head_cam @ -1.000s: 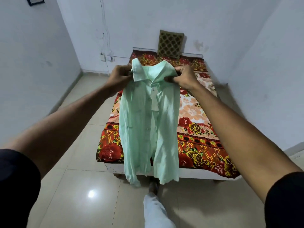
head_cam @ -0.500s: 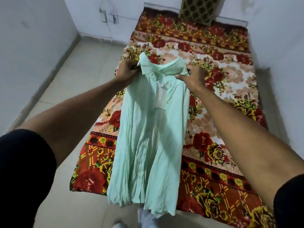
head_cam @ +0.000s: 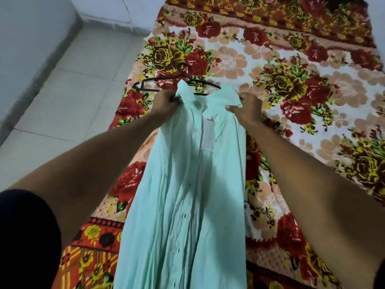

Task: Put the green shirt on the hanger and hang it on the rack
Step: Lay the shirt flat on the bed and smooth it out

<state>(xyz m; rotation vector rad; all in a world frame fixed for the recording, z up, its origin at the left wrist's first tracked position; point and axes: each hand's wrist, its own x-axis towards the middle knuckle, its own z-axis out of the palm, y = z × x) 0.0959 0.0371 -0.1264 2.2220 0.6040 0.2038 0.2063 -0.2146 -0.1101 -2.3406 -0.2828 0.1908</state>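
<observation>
Lowered toward the floral bedspread (head_cam: 291, 59), pale green cotton shirt (head_cam: 187, 184) gripped at its shoulders by left hand (head_cam: 164, 103) and right hand (head_cam: 248, 109), black wire hanger (head_cam: 158, 80) lying crosswise just beyond its collar.

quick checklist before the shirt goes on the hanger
1. Left hand grips the green shirt at the collar: ok.
2. Right hand grips the other shoulder: ok.
3. Black hanger within reach, lying on the floral bedspread just beyond the collar: ok.
4. A hand free to take the hanger: not ok.
5. Top buttons undone: cannot tell.
6. Rack in view: not ok.
</observation>
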